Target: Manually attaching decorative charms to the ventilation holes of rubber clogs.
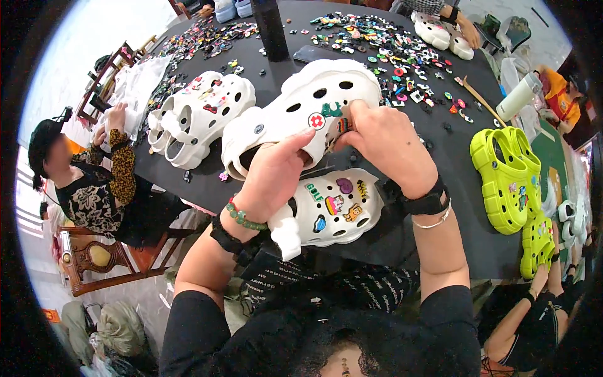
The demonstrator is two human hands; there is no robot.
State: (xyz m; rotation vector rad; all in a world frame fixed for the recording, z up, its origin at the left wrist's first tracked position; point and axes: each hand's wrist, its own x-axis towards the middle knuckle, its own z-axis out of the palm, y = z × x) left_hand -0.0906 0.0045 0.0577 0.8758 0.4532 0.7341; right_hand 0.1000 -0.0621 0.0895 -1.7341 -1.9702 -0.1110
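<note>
A white clog (301, 85) is held tilted above the table between my two hands. My left hand (271, 179) grips it near the opening, thumb lying on the upper. At the toe side, the curled fingers of my right hand (391, 141) pinch around a striped shoe charm (342, 125); its seating in the hole cannot be made out. Close by, a red-and-white round charm (316, 121) and a green charm (330, 110) sit on the upper. Under my hands lies a second white clog (372, 210), decorated with several charms, including a purple one (343, 185).
White clogs (198, 147) stand to the left on the black table (433, 251). Loose charms (408, 60) cover its far part, around a dark bottle (270, 31). Lime-green clogs (496, 195) and a pale green bottle (519, 97) are at right. Other people sit around the table.
</note>
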